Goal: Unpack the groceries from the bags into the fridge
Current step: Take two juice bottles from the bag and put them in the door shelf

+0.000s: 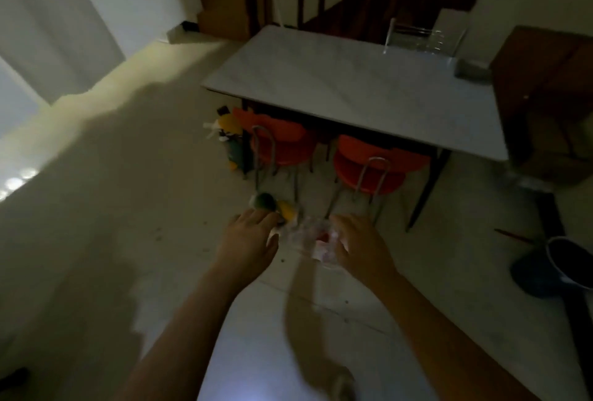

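Pale tile floor (96, 240) fills most of the dim view, and a grey-white table (353, 89) stands beyond the hands as the chief landmark. Two red chairs (282, 140) with thin metal legs are tucked under the table's near edge, their legs coming down just beyond the hands. At the table's left end, on the floor, a cluster of bottles (229, 137) stands against the table leg; their number is too blurred to count. On the table's far right corner sits a clear rack (420, 38). Right of the table, low on the floor, is a dark bucket (568, 259), cut off by the frame edge.

In front of the table, on the floor near the chair legs, lies a clear plastic bag (311, 240) with something red showing inside. The left hand (250, 237) is spread open, palm down, its fingers resting beside a green fruit (264, 201) and a yellow fruit (286, 209). The right hand (359, 243) is curled over the bag, fingers bent against the plastic; motion blur hides whether it truly grips.
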